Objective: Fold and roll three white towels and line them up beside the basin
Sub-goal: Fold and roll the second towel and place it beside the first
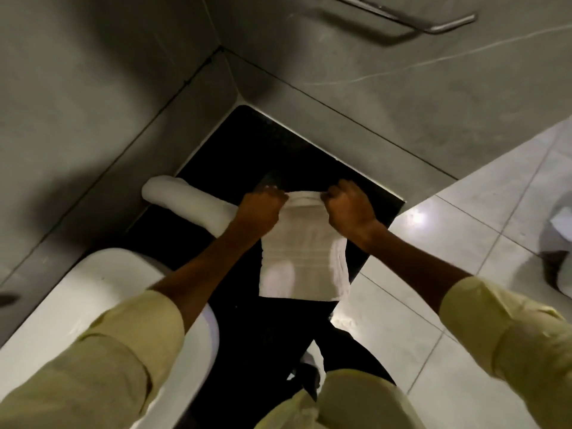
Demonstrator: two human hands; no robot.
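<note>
A folded white towel [305, 261] lies flat on the black counter [235, 150], its near edge hanging a little over the counter's front. My left hand [261, 209] and my right hand [348, 205] both grip its far edge, which is curled into a small roll. One rolled white towel [185, 202] lies to the left of my hands, against the wall side of the counter. The white basin [102, 292] sits at lower left, partly under my left arm. A third towel is not in view.
Grey tiled walls meet in a corner behind the counter. A metal towel rail [433, 23] is fixed on the right wall. Pale floor tiles [464, 243] spread to the right, with a white fixture [560, 252] at the frame's right edge.
</note>
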